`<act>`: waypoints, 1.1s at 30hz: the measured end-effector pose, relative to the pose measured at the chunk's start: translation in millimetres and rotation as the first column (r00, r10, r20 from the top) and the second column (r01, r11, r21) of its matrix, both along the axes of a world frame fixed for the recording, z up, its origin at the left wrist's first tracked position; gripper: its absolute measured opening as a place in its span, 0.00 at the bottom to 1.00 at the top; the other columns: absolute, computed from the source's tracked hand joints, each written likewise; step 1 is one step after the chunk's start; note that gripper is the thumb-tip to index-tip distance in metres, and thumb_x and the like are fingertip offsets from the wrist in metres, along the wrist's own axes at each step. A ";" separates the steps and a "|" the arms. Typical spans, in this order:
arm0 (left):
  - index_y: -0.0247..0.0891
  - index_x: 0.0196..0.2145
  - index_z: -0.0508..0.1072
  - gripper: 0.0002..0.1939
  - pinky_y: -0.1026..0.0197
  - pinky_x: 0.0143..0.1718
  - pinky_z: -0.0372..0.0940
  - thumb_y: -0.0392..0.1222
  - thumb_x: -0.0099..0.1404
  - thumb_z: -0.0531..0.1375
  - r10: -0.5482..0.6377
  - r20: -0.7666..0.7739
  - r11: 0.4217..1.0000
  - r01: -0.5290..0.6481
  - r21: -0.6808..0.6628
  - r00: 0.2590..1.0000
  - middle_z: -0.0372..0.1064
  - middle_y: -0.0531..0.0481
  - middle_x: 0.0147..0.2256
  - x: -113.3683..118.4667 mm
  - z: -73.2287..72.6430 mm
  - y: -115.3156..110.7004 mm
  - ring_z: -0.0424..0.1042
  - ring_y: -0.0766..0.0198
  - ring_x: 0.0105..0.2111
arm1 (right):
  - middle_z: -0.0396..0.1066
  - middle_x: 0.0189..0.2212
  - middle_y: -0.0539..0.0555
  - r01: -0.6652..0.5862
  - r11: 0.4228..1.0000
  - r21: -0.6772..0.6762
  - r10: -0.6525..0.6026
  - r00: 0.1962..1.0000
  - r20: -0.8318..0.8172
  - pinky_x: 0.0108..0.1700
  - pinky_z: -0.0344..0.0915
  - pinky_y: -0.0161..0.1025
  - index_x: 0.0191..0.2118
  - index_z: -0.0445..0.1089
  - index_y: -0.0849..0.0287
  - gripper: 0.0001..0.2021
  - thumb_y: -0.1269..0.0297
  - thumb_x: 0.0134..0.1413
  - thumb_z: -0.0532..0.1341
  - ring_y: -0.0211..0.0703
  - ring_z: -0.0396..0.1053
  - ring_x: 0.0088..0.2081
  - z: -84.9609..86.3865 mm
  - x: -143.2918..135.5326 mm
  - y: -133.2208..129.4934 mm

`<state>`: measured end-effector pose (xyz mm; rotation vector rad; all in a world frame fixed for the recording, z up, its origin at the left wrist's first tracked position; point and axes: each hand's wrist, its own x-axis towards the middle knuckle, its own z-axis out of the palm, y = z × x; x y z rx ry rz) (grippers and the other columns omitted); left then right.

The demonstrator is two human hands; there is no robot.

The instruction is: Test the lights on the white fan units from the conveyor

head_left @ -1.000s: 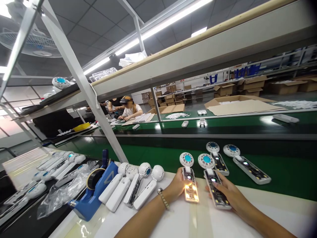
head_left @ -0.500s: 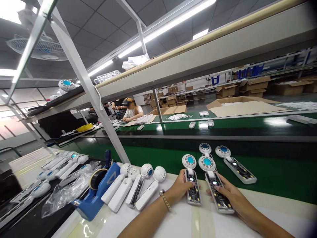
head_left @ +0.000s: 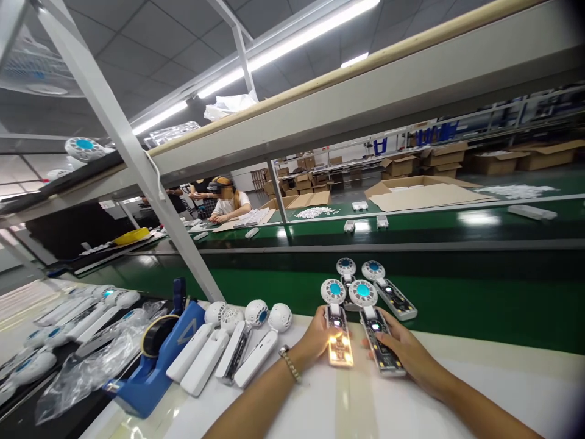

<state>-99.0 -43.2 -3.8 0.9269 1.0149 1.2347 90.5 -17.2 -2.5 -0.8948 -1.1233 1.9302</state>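
My left hand (head_left: 317, 338) is closed around the open-backed handle of a white handheld fan (head_left: 340, 353), its thumb on the exposed board, which glows orange. Beside it, my right hand (head_left: 404, 350) grips a second handheld fan (head_left: 381, 350); a small white light shines on its board and the thumb presses there. Both fans have round vented heads with blue centres. Just behind them, a loose fan (head_left: 346, 266) is partly hidden by the held ones, and another fan (head_left: 397, 300) lies on the green belt (head_left: 479, 299).
Several white fans (head_left: 205, 360) lie in a row on the left, next to a blue tape dispenser (head_left: 153, 372). More fans and a plastic bag (head_left: 91, 378) cover a black surface. A slanted metal post (head_left: 150, 189) rises beyond. A co-worker (head_left: 228, 204) sits across the belt.
The board of the fan in my left hand has lit up orange. My view has shifted, and the loose fans on the belt have moved left relative to my hands.
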 end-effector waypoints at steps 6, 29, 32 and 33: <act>0.38 0.41 0.56 0.24 0.57 0.32 0.64 0.35 0.48 0.62 -0.021 -0.012 0.999 0.021 0.028 1.000 0.64 0.50 0.33 -1.5 -0.2 0.3 0.70 0.56 0.32 | 0.74 0.28 0.51 -0.026 0.999 0.043 0.026 1.000 0.011 0.29 0.66 0.37 0.61 0.38 0.59 0.39 0.60 0.47 0.60 0.43 0.72 0.27 3.5 -0.8 -1.6; 0.37 0.39 0.57 0.31 0.56 0.35 0.65 0.32 0.39 0.69 -0.100 0.116 0.993 0.092 0.069 0.988 0.65 0.45 0.39 -6.7 -11.3 1.8 0.72 0.57 0.33 | 0.60 0.54 0.64 0.045 0.996 0.076 -0.045 0.999 -0.009 0.41 0.69 0.46 0.61 0.40 0.55 0.48 0.49 0.36 0.65 0.56 0.70 0.43 -31.7 -4.6 4.2; 0.36 0.39 0.57 0.32 0.55 0.34 0.66 0.31 0.38 0.69 -0.087 0.122 0.994 0.079 0.072 0.989 0.65 0.45 0.38 -6.9 -12.1 2.1 0.72 0.57 0.32 | 0.62 0.52 0.64 0.068 0.995 0.075 -0.066 0.998 -0.023 0.40 0.69 0.46 0.61 0.41 0.55 0.48 0.49 0.35 0.65 0.56 0.70 0.42 -33.0 -4.9 4.4; 0.36 0.39 0.57 0.32 0.55 0.34 0.66 0.30 0.38 0.68 -0.084 0.124 0.995 0.076 0.071 0.989 0.65 0.45 0.38 -7.1 -12.1 2.1 0.72 0.57 0.32 | 0.63 0.52 0.64 0.072 0.995 0.076 -0.070 0.997 -0.021 0.39 0.69 0.46 0.61 0.41 0.56 0.48 0.49 0.35 0.65 0.56 0.71 0.41 -32.8 -4.8 4.3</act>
